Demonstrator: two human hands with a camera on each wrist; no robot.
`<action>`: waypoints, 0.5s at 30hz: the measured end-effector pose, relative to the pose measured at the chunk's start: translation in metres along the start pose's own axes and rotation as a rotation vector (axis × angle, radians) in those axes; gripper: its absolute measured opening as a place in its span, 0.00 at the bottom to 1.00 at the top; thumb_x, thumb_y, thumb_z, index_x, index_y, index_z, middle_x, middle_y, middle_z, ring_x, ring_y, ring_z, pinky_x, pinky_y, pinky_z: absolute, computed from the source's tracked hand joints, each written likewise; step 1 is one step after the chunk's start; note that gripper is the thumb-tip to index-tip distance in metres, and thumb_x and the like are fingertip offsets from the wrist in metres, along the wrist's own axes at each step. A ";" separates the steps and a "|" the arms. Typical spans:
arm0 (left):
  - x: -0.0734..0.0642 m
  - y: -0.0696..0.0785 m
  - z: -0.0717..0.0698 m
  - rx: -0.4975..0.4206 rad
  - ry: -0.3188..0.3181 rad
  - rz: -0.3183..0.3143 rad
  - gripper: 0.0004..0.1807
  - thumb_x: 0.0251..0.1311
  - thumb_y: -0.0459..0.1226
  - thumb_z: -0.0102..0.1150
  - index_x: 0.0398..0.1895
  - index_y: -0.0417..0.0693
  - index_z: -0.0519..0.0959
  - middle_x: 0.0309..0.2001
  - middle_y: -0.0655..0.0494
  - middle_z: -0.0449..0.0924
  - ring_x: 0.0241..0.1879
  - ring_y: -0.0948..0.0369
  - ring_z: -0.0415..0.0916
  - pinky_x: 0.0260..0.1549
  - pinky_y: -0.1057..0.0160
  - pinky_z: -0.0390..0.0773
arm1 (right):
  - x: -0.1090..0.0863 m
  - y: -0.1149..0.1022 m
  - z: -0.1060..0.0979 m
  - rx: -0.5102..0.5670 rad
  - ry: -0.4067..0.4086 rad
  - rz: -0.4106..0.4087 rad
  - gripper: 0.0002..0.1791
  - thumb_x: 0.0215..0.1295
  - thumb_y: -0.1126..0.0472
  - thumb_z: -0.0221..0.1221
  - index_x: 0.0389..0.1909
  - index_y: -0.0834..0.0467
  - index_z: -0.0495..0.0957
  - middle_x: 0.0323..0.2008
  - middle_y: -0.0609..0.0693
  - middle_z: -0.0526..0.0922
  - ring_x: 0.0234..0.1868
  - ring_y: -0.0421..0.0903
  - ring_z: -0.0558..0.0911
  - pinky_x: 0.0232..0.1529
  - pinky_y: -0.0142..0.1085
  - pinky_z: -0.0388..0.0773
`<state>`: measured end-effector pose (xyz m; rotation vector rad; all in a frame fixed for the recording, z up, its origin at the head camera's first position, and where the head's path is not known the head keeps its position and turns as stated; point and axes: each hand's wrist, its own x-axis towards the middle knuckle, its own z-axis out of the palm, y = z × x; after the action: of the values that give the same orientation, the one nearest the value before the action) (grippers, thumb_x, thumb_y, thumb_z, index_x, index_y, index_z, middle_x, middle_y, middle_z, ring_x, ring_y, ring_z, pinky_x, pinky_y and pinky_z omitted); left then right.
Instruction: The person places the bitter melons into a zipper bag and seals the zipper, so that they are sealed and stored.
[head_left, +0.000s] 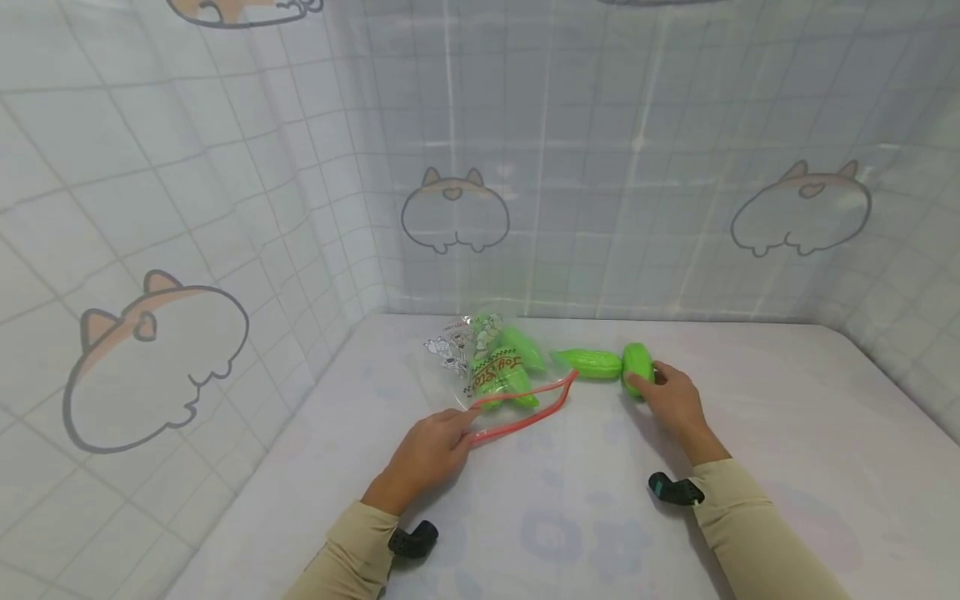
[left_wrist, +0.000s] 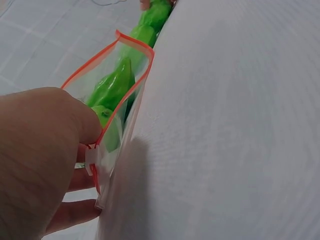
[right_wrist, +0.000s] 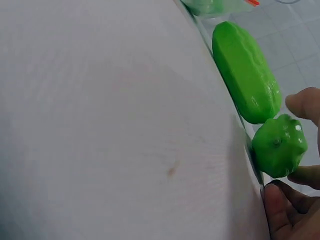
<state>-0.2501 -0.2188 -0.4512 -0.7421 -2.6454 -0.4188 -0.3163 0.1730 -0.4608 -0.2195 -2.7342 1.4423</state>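
On white tabletop, left grip pinching red-rimmed plastic bag, right grip curled round glossy green gourd

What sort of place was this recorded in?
Probably a small staged recording booth. Grid-patterned sheeting printed with cartoon animals forms walls on three sides of a pale tabletop, with green vegetable-shaped pieces and a clear bag on it. What lies beyond is hidden.

head view set farthest back, faced forward and down, left-wrist view tilted, set close at red-zipped bag, right-wrist view tilted, set close at green gourds, both shared by all three
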 end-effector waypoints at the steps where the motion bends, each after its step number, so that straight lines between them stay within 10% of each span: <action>1: 0.000 0.000 0.000 0.006 -0.003 -0.005 0.21 0.63 0.37 0.63 0.60 0.49 0.82 0.42 0.56 0.86 0.41 0.60 0.83 0.41 0.55 0.82 | 0.000 0.000 0.000 -0.009 0.000 -0.006 0.45 0.71 0.43 0.57 0.74 0.71 0.55 0.67 0.72 0.66 0.67 0.66 0.66 0.65 0.57 0.65; 15: -0.001 0.001 0.000 0.115 0.000 -0.008 0.22 0.63 0.42 0.64 0.61 0.52 0.81 0.38 0.58 0.87 0.30 0.64 0.80 0.31 0.60 0.81 | -0.005 0.008 -0.006 0.062 0.032 0.042 0.45 0.71 0.38 0.54 0.75 0.66 0.57 0.70 0.67 0.64 0.69 0.64 0.63 0.66 0.57 0.62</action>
<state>-0.2482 -0.2185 -0.4512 -0.6963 -2.6476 -0.2665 -0.3097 0.1818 -0.4642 -0.2961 -2.6711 1.5175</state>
